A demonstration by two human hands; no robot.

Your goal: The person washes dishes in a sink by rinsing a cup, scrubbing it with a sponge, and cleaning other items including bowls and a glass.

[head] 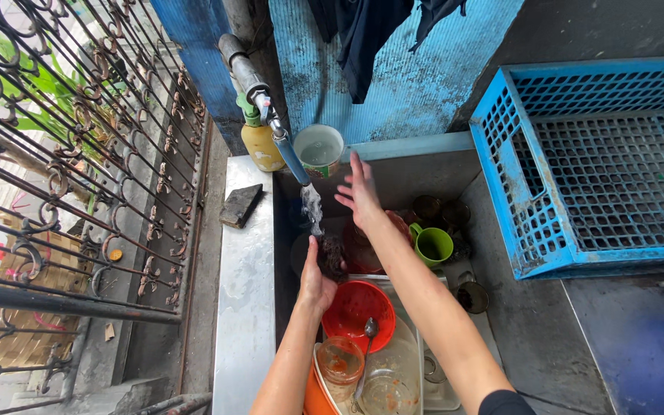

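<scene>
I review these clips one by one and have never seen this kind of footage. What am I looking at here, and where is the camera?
One camera, worn on a person's head, looks down at their two bare hands over a steel sink. The left hand holds a dark scrubbing pad under water running from a blue-tipped tap. The right hand is open, holding nothing. In the sink lie a red plastic colander, a green mug, a metal spoon and glass dishes. A blue plastic crate stands at right.

Orange bowl (315, 396) and glass dish (387, 388) cut off by the bottom edge; blue crate (501, 154) by the right.
</scene>
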